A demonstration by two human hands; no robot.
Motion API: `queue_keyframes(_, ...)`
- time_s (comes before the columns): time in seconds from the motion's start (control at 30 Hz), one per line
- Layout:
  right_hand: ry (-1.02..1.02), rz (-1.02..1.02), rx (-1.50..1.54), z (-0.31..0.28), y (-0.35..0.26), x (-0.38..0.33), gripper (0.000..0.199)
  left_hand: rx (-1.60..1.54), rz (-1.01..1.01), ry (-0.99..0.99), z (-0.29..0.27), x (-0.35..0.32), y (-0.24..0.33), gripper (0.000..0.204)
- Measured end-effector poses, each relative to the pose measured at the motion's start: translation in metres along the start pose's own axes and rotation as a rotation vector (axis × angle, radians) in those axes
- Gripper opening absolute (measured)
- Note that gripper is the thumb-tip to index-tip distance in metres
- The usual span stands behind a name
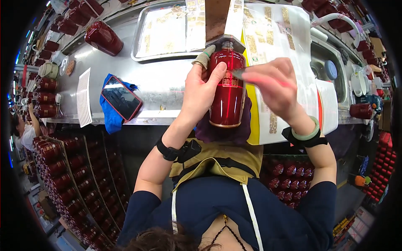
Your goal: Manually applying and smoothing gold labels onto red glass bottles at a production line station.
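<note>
A glossy dark red glass bottle (226,106) lies on its back in front of me, neck pointing away, with a gold square emblem (230,78) on its upper face. My left hand (201,88) grips its left side, thumb on top; beige cloth (203,57) covers some of the fingers. Over the bottle's right side, my right hand (274,85) is closed in a pinch on a small grey flat piece (238,73). Its tip is at the emblem's right edge; whether it touches cannot be made out. A dark purple cloth (247,115) lies under the bottle.
A brown upright post (217,19) stands beyond the bottleneck. White sheets with gold decals (268,37) lie right, a metal tray (138,46) far left. Another red bottle (104,38), a phone (121,98) on blue cloth and a striped paper (83,98) are left. A sink (345,83) is right.
</note>
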State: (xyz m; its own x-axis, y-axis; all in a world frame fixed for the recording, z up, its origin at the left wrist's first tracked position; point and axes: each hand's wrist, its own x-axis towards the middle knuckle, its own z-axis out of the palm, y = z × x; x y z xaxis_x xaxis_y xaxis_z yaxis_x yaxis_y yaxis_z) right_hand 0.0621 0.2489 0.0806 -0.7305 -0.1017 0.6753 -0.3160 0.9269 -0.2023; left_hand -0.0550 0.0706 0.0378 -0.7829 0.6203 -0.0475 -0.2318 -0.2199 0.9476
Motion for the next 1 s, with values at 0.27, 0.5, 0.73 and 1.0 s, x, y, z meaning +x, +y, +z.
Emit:
queue_keyframes(0.27,-0.053,0.083,0.091,0.018,0.012,0.039,0.027,-0.101,-0.196,-0.011,-0.009,-0.001,0.007,0.054)
queue_keyframes(0.5,-0.070,0.072,0.027,0.007,-0.005,0.049,0.020,-0.043,-0.100,0.072,-0.023,-0.010,0.016,0.082)
queue_keyframes(0.73,-0.028,-0.117,-0.325,0.011,-0.012,0.074,0.021,-0.024,-0.050,0.060,-0.030,-0.021,0.015,0.084)
queue_keyframes(1.0,-0.066,-0.042,0.237,0.010,-0.023,0.037,0.015,-0.003,-0.136,0.023,-0.029,-0.029,0.015,0.081)
